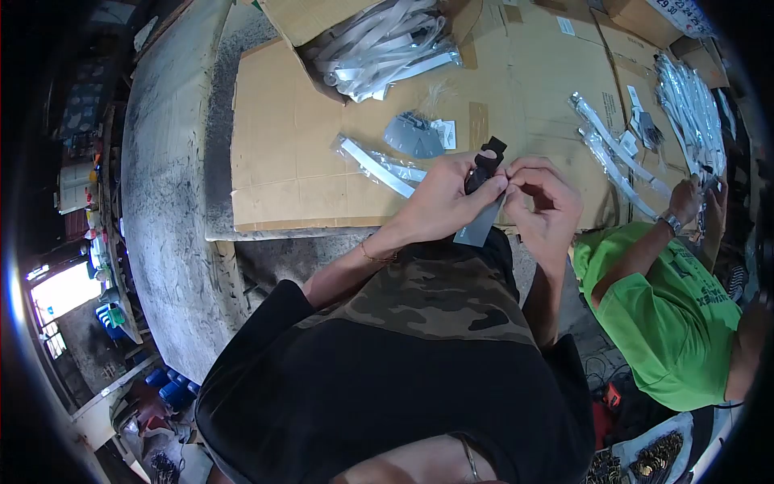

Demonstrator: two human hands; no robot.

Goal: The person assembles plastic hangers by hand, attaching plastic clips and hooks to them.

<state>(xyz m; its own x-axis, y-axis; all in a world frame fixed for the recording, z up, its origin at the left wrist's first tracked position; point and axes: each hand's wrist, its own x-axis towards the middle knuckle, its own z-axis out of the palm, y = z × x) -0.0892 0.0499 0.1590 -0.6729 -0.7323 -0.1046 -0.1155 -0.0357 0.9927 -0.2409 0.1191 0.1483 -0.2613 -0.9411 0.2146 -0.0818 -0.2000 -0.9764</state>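
My left hand (451, 198) is closed around a black strap-like item (486, 164), whose end sticks up above the fingers. A grey tag (479, 227) hangs below the fingertips. Close beside it, my right hand (546, 202) pinches at the same spot; what lies between its fingertips is too small to make out. On the cardboard left of my hands is a clear plastic packet with a white strip (375, 164). Behind them sits a fanned stack of grey tags (413, 135) with a small white label (443, 134) next to it.
An open carton (311, 74) of plastic-wrapped strips stands at the back. Cardboard (278, 145) covers the table. More packets (614, 149) lie to the right, near a co-worker in a green shirt (665, 323) whose hands hold a bundle of wrapped strips (692, 113).
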